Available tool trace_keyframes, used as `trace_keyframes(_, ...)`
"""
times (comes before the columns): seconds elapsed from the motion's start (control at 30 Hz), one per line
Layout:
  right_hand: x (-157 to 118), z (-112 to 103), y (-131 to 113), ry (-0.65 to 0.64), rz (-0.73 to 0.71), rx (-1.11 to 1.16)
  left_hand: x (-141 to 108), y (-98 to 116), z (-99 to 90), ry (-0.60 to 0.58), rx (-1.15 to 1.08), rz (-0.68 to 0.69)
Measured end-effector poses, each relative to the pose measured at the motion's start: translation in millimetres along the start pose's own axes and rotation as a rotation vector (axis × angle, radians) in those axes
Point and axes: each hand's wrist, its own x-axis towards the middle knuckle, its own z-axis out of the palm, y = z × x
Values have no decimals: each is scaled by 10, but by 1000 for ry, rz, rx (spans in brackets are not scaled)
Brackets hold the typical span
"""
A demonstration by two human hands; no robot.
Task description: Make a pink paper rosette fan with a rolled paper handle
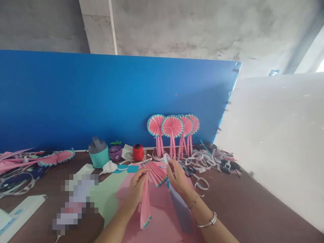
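We had the pleated paper (145,206) in our left hand (138,186), thumb and fingers clamped together on its upper end. From there it hung down toward us, its long axis running nearly up and down in the view, blue-edged end lowest, over the pink sheets (164,219) on the surface (227,209). A second pleated section (157,173) spread to the right of those same fingers, between our hands, its folds slanting down to the right; we could not tell whether both sections were one piece.

Our right hand (178,179) was beside that section's far end, its fingers pinched on a white strip (165,158) that stood up from the fingertips, tilted slightly. The strip was to the right of and above the left fingers, apart from them. We judged that gap to matter most: the left hand was at the paper's gathered part, while the strip stood well aside from it.
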Motion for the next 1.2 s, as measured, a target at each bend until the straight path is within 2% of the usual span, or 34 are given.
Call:
trace_keyframes(0.13,-118,75,-136,-83,-60,98,-90,90,38,-4,44,111)
trace_keyframes(0.3,-154,91,-213,-101,-109,89,-138,93,26,-49,142,251)
trace_keyframes(0.57,-154,83,-286,-135,-159,34,-165,45,36,-92,124,204)
trace_keyframes(0.77,-156,103,-277,-131,-189,35,-174,8,33,-123,257,277)
trace_keyframes(0.93,-153,103,-285,-136,-193,43,-176,59,61,-82,305,324)
trace_keyframes(1.07,-142,56,-341,-176,-192,29,-169,79,79,-26,301,301)
trace_keyframes(1.2,-135,-2,-409,-235,-266,17,-148,84,55,22,328,308)
